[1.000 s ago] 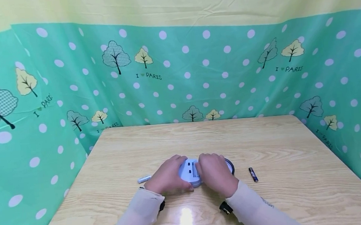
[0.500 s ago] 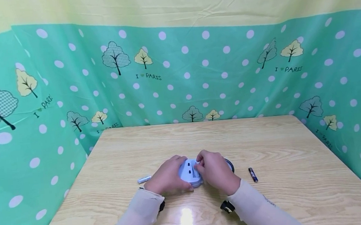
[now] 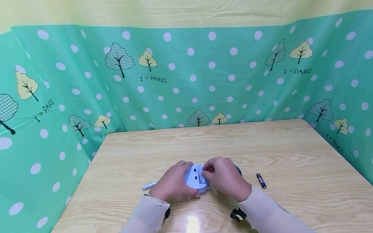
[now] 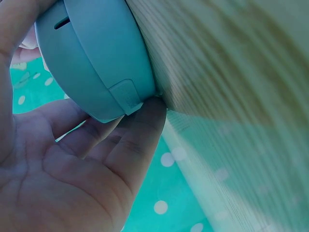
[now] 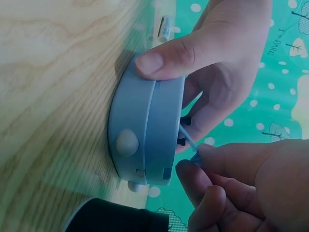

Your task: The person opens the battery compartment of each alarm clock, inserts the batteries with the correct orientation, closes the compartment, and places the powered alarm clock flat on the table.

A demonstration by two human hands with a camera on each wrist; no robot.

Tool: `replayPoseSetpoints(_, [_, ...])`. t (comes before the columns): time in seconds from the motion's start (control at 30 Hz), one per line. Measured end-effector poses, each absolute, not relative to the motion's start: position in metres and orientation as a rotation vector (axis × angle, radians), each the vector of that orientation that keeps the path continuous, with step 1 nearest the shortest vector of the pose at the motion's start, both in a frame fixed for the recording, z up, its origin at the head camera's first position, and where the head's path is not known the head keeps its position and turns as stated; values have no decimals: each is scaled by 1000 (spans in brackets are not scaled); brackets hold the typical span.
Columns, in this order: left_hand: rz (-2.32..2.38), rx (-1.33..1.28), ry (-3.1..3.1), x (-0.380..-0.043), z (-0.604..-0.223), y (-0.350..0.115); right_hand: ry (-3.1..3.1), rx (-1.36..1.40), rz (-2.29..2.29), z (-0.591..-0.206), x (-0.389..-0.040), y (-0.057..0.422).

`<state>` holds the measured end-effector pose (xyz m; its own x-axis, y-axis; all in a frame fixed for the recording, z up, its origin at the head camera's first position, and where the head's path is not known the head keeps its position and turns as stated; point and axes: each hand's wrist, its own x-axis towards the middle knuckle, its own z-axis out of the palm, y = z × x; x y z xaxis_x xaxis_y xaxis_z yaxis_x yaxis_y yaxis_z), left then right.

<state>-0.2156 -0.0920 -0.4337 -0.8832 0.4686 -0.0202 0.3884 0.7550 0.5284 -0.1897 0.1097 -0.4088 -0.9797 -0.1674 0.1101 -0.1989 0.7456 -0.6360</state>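
Observation:
A light blue alarm clock (image 3: 191, 182) lies face down on the table, its back with two small black knobs turned up. My left hand (image 3: 175, 181) grips its left side, thumb and fingers spread round the rim; in the left wrist view the fingers touch the clock's casing (image 4: 96, 58). At the back of the clock, my right hand (image 3: 224, 175) pinches a thin light blue battery cover (image 5: 188, 137), tilted up from the casing. Whether a battery sits in the compartment beneath cannot be made out.
A pale battery (image 3: 149, 185) lies left of the clock, a dark battery (image 3: 261, 180) to the right. Just behind my right hand is a black round thing (image 3: 238, 169), mostly hidden. A dotted green curtain (image 3: 203, 75) encloses the wooden table (image 3: 175, 143).
My right hand has drawn back slightly to the right, and its fingers now pinch the cover, which shows raised. The left hand and the clock have stayed in place.

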Motion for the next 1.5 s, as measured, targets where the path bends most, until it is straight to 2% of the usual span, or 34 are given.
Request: replayPoseSetpoints(1.5, [791,654,2804,-215,-435,-92,-2893,379,1119,-412,-173,126])
